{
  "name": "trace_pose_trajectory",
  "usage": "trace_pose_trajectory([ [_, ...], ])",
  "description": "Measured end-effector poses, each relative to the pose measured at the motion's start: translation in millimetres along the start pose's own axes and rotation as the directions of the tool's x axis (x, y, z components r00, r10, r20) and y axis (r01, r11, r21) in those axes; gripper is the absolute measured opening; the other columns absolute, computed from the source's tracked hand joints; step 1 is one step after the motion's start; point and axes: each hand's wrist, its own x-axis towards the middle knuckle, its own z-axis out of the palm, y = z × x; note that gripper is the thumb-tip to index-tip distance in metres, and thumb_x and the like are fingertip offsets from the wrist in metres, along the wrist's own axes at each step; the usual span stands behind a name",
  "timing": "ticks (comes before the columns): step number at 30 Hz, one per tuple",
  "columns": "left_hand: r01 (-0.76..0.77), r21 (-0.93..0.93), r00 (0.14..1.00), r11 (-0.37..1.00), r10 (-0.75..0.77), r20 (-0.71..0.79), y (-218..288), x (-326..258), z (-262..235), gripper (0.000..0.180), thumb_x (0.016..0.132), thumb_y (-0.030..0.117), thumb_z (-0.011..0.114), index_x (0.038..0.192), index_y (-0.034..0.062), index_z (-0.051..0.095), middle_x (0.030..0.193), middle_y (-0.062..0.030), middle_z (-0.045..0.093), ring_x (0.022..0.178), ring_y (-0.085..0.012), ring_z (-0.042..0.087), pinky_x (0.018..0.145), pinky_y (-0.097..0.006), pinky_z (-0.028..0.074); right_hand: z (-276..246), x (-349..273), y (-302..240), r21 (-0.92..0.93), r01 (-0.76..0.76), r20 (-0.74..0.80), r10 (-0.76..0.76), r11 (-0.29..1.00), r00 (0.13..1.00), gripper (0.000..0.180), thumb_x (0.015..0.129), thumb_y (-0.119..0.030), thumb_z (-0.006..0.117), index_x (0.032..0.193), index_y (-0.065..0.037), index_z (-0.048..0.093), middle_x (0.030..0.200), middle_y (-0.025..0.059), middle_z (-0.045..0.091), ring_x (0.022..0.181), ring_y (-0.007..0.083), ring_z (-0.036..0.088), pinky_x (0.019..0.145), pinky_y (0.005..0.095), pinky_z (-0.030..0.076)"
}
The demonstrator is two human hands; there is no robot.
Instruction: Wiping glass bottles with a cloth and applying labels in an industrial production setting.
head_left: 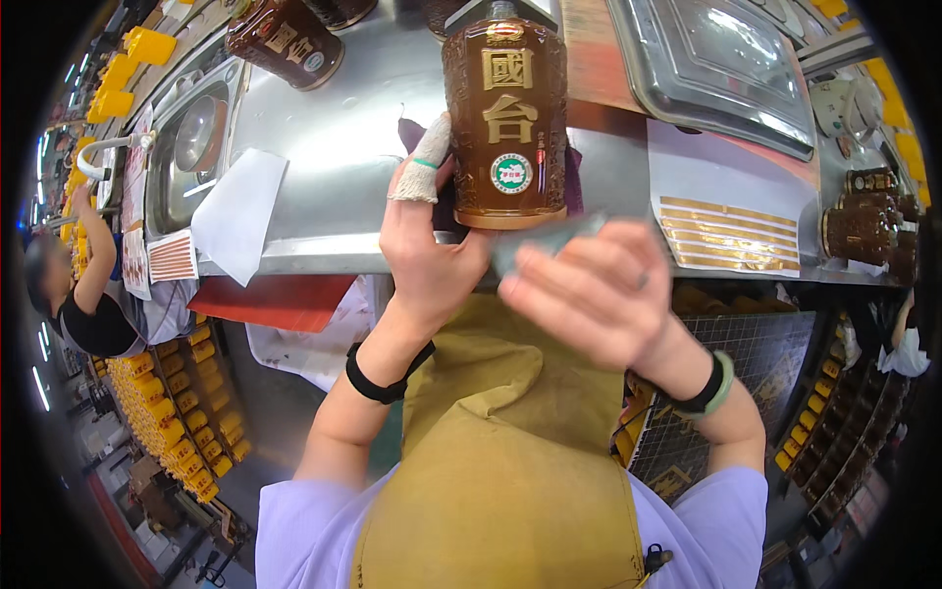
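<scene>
A brown bottle [505,128] with raised gold characters and a round green-and-white emblem stands upright at the bench's front edge. My left hand [427,245] grips it low on its left side; a white knitted finger cover sits on one raised digit, and its other fingers are hidden behind the bottle. Dark purple cloth [574,182] shows behind the bottle on both sides. Just below and right of the bottle's base, my right hand [599,285] is smeared by motion. Its fingers are closed on a grey-green piece [545,243], too blurred to name.
White sheets with gold strips [731,236] lie at the right, below a clear plastic lid [721,69]. More brown bottles stand at the far left [285,44] and right edge [863,231]. A sink [191,147], folded white paper [240,211] and another person [93,285] are left.
</scene>
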Motion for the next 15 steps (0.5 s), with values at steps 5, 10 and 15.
trace_pose_trajectory([
  [5, 0.051, -0.170, 0.995, 0.984, -0.064, -0.073, 3.5, -0.3, 5.3, 0.072, 0.072, -0.007, 0.077, 0.141, -0.0054, 0.056, 0.133, -0.0199, 0.063, 0.121, -0.0327, 0.066, 0.103, -0.040, 0.057, 24.5, -4.7, -32.0, 0.199, -0.530, 0.054, 0.531, 0.824, 0.846, 0.026, 0.085, -0.010, 0.079, 0.108, -0.007, 0.069, 0.087, 0.0060, 0.065, 0.070, 0.0270, 0.064, 0.060, 0.0378, 0.050],
  [10, -0.015, -0.063, 0.990, 0.998, 0.007, -0.138, 0.5, -2.5, 5.8, 0.071, 0.071, -0.003, 0.080, 0.139, -0.0017, 0.058, 0.125, -0.0177, 0.065, 0.111, -0.0321, 0.067, 0.093, -0.038, 0.059, 28.3, 13.5, -48.4, -0.108, -0.681, 0.073, 0.689, 0.724, 0.721, 0.009, 0.094, -0.014, 0.070, 0.102, -0.011, 0.066, 0.085, 0.0069, 0.063, 0.071, 0.0319, 0.068, 0.058, 0.0403, 0.051],
  [15, 0.009, 0.007, 0.998, 1.000, -0.009, -0.064, -0.7, -1.1, -1.0, 0.070, 0.075, 0.003, 0.087, 0.139, -0.0014, 0.059, 0.129, -0.0189, 0.065, 0.114, -0.0308, 0.069, 0.096, -0.038, 0.060, 12.0, -3.5, -42.6, -0.288, -0.786, -0.118, 0.794, 0.547, 0.596, 0.008, 0.097, -0.014, 0.067, 0.103, -0.009, 0.066, 0.090, 0.0118, 0.067, 0.079, 0.0381, 0.067, 0.067, 0.0474, 0.052],
])
